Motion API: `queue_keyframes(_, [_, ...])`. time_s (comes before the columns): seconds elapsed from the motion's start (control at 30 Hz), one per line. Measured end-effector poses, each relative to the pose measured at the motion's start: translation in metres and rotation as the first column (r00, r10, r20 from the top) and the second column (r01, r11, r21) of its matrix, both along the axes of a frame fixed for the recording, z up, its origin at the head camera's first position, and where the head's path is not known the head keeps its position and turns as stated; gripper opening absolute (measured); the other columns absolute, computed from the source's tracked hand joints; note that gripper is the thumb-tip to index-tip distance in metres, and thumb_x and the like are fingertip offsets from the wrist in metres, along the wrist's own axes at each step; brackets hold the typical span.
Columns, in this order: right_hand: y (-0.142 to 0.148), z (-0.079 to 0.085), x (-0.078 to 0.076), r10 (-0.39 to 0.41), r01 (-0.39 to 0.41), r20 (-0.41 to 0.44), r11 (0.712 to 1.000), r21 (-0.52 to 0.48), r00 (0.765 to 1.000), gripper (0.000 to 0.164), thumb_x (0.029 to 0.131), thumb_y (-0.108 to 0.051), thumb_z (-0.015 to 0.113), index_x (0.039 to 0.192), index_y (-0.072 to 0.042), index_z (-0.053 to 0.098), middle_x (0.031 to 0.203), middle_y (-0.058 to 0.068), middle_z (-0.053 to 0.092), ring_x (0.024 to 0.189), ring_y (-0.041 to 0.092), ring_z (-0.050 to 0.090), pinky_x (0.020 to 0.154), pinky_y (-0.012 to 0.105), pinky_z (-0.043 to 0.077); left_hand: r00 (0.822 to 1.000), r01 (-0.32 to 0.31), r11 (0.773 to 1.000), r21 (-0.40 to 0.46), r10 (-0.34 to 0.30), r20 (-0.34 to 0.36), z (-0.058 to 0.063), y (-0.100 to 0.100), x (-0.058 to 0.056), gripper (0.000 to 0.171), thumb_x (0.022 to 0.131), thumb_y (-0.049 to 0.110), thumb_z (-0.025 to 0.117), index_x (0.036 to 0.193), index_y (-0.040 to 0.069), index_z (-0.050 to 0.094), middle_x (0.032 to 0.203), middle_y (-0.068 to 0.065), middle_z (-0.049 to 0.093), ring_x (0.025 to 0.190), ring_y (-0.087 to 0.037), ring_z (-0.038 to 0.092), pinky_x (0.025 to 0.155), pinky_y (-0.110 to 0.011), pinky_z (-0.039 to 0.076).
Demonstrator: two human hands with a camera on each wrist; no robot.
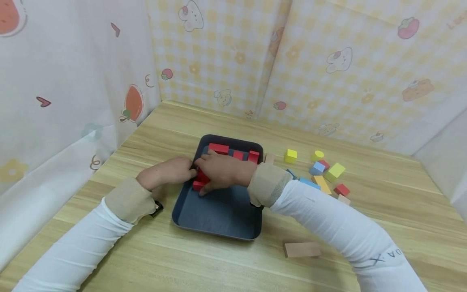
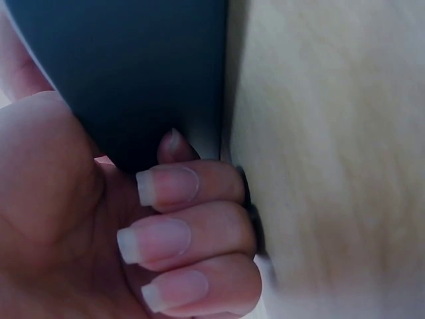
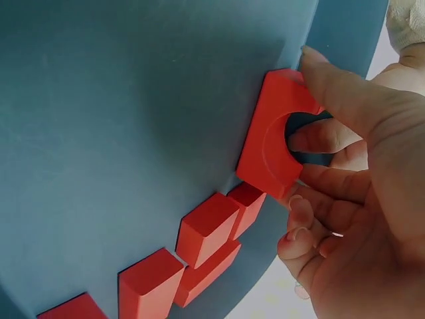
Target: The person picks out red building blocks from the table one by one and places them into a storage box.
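A dark blue-grey tray (image 1: 222, 234) with raised sides stands on the wooden table. My left hand (image 1: 167, 173) grips its left wall; in the left wrist view the fingers curl against the outside of the tray wall (image 2: 133, 60). Inside the tray, my right hand (image 1: 225, 171) holds a red arch block (image 3: 262, 143) flat near that same side. The thumb is at one end, the other fingers at the cut-out and the far end. Several red blocks (image 3: 207, 229) lie beyond it along the tray's edge, among them a long red block (image 1: 219, 148) in the far left corner.
Right of the tray lie a yellow cube (image 1: 290, 155), a yellow cylinder (image 1: 317, 155), a light blue cube (image 1: 317, 168), a red block (image 1: 341, 189) and other coloured pieces. A plain wooden block (image 1: 302, 249) lies nearer the front. Patterned cloth (image 1: 226, 52) hangs behind the table.
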State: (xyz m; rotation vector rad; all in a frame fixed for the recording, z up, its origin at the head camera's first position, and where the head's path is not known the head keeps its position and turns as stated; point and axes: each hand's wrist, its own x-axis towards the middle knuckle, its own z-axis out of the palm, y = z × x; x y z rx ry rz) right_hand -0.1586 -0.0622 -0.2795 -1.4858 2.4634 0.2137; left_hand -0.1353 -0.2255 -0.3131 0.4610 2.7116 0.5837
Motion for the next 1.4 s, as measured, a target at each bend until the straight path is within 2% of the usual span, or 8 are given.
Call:
queue_keyframes(0.13, [0.008,0.005,0.0,0.015,-0.015,-0.019,1.0,-0.022,1.0,0.079,0.079,-0.054,0.063,0.137,-0.007,0.038,0.127,0.005,0.046,0.111,0.015,0.034,0.093,0.024,0.038,1.0,-0.007,1.0,-0.002,0.007,0.007,-0.001,0.0,0.0,0.025,0.09,0.016,0.042,0.067,0.011,0.048,0.062,-0.002,0.043,0.055,-0.016,0.043,0.054,-0.028,0.036])
queue_keyframes(0.23, [0.016,0.013,-0.001,0.036,-0.039,-0.07,0.998,-0.04,0.997,0.079,0.079,-0.052,0.064,0.138,-0.007,0.037,0.131,0.005,0.045,0.115,0.016,0.034,0.097,0.025,0.035,1.0,-0.012,1.0,-0.011,0.012,0.008,-0.002,0.0,0.0,0.024,0.09,0.017,0.042,0.068,0.01,0.048,0.063,-0.002,0.044,0.057,-0.017,0.044,0.055,-0.029,0.036])
queue_keyframes(0.4, [0.03,0.027,-0.004,0.046,-0.049,-0.14,0.999,-0.023,0.989,0.077,0.079,-0.051,0.064,0.137,-0.008,0.038,0.127,0.004,0.049,0.112,0.017,0.038,0.096,0.026,0.035,1.0,-0.022,0.999,-0.024,0.022,0.017,-0.002,-0.001,-0.002,0.025,0.091,0.018,0.042,0.069,0.009,0.05,0.064,-0.003,0.044,0.059,-0.017,0.045,0.057,-0.029,0.037])
queue_keyframes(0.57, [0.044,0.039,-0.004,-0.003,0.0,-0.144,1.0,-0.016,0.99,0.073,0.081,-0.046,0.064,0.137,-0.007,0.039,0.126,0.006,0.049,0.111,0.018,0.04,0.095,0.028,0.038,0.999,-0.025,0.999,-0.034,0.026,0.025,-0.001,-0.002,-0.002,0.025,0.091,0.02,0.041,0.072,0.007,0.052,0.066,-0.003,0.044,0.062,-0.018,0.045,0.06,-0.03,0.037])
queue_keyframes(0.73, [0.06,0.047,-0.007,-0.059,0.05,-0.136,0.997,-0.065,0.989,0.069,0.081,-0.042,0.066,0.135,-0.006,0.042,0.124,0.006,0.051,0.107,0.017,0.041,0.092,0.029,0.041,0.999,-0.034,0.999,-0.032,0.035,0.036,-0.001,0.0,-0.001,0.025,0.091,0.02,0.041,0.075,0.006,0.053,0.067,-0.004,0.044,0.064,-0.019,0.046,0.062,-0.031,0.038])
queue_keyframes(0.93, [0.084,0.053,-0.015,-0.11,0.101,-0.104,0.991,-0.083,0.989,0.064,0.083,-0.039,0.065,0.133,-0.005,0.044,0.123,0.008,0.051,0.109,0.019,0.042,0.093,0.032,0.041,0.999,-0.038,0.999,-0.027,0.039,0.034,0.0,0.001,0.0,0.025,0.091,0.02,0.04,0.076,0.006,0.053,0.067,-0.004,0.043,0.064,-0.019,0.045,0.062,-0.031,0.038])
queue_keyframes(1.17, [0.119,0.059,-0.028,-0.213,0.206,-0.045,0.972,-0.115,0.976,0.058,0.081,-0.03,0.069,0.129,-0.004,0.047,0.124,0.012,0.051,0.11,0.023,0.045,0.093,0.037,0.041,0.998,-0.038,0.999,-0.016,0.039,0.046,0.0,0.001,0.001,0.024,0.092,0.021,0.041,0.077,0.005,0.053,0.068,-0.004,0.043,0.065,-0.019,0.045,0.062,-0.032,0.038])
queue_keyframes(1.4, [0.156,0.061,-0.038,-0.241,0.228,-0.084,0.964,-0.139,0.967,0.056,0.079,-0.026,0.071,0.123,0.001,0.05,0.117,0.016,0.055,0.108,0.028,0.048,0.09,0.041,0.043,0.999,-0.025,1.0,-0.007,0.025,0.027,0.0,0.0,0.002,0.025,0.091,0.02,0.041,0.071,0.008,0.05,0.065,-0.003,0.042,0.06,-0.018,0.044,0.058,-0.03,0.037])
